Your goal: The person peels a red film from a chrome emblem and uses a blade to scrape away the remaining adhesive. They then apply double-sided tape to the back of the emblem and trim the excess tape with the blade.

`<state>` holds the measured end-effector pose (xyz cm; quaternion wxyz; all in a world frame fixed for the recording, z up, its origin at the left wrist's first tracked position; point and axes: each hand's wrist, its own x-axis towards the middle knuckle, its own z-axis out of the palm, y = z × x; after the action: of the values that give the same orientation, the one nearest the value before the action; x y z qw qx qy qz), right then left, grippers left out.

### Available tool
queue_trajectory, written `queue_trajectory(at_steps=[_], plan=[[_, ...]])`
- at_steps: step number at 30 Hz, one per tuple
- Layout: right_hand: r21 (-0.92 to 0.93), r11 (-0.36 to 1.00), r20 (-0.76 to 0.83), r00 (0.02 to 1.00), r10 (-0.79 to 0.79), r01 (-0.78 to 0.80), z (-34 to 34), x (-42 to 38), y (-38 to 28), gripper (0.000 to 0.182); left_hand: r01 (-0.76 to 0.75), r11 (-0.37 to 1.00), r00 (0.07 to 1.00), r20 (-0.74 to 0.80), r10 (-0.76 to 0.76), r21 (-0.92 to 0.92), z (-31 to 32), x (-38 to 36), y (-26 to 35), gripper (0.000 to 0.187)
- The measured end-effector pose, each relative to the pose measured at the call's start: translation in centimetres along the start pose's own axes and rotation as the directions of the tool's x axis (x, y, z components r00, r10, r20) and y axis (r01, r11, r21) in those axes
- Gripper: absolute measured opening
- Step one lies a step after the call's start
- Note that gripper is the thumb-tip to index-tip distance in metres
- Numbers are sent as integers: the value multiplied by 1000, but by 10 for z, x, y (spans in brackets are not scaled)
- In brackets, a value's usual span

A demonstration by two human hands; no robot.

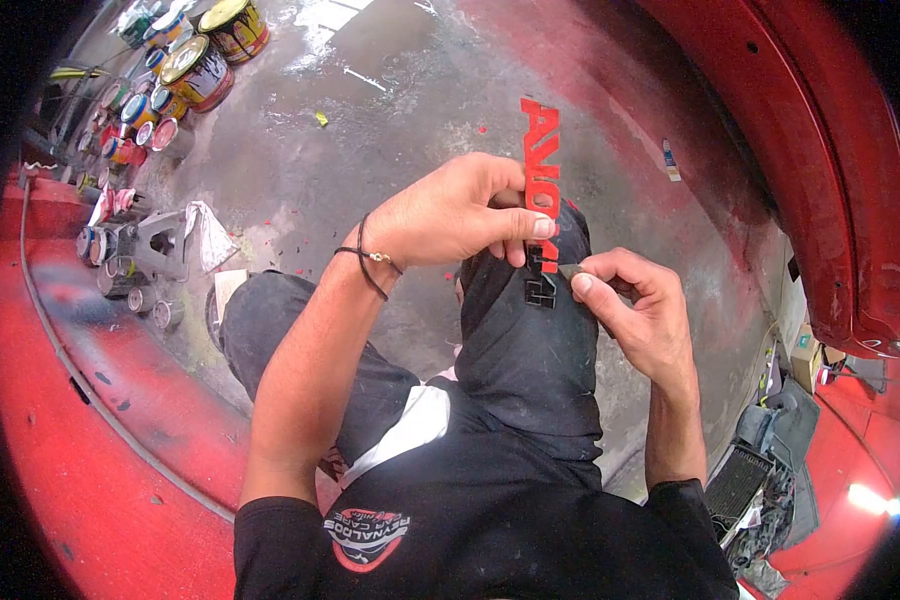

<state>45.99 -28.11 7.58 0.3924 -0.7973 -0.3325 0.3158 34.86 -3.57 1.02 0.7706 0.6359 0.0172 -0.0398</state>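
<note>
The left hand [450,215] held a strip of red letters [541,170], a car badge by its look, upright in front of the knees, with the fingers [542,227] closed around its lower part. The upper letters stood free above the hand, and the lowest part, which looked dark instead of red, hung just under it against the black trousers [530,350]. The right hand [635,310] was closed on a small grey piece [571,270], perhaps sandpaper or a small blade, I could not tell which, and its tip touched the strip near the lower letters. The strip seemed light and thin, probably plastic, stiff enough to stay straight but likely to snap at the narrow joints between letters if it was bent. The paint on it could be fresh and easy to mark, so a hold by the edges near the middle seemed the safest. On the concrete floor [390,130] there were small red chips, and far to the left stood many paint cans [198,72] and small tins, with a grey metal part [160,243] and a rag beside them. A red car body [830,170] curved along the right side, close to the right elbow. Nothing stood between the hands and the strip; only the raised knee was just behind it.
</note>
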Motion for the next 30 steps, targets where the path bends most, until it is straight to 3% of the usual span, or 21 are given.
queue_trajectory(at_steps=[20, 30], plan=[[-32, 999, 3, 1000, -3, 3, 1, 2, 0, 16, -7, 1000, 1000, 0, 7, -10, 1, -1, 1, 23], [-94, 991, 12, 996, -92, 93, 3, 6, -1, 15, 2, 1000, 999, -52, 0, 27, 8, -2, 5, 24]])
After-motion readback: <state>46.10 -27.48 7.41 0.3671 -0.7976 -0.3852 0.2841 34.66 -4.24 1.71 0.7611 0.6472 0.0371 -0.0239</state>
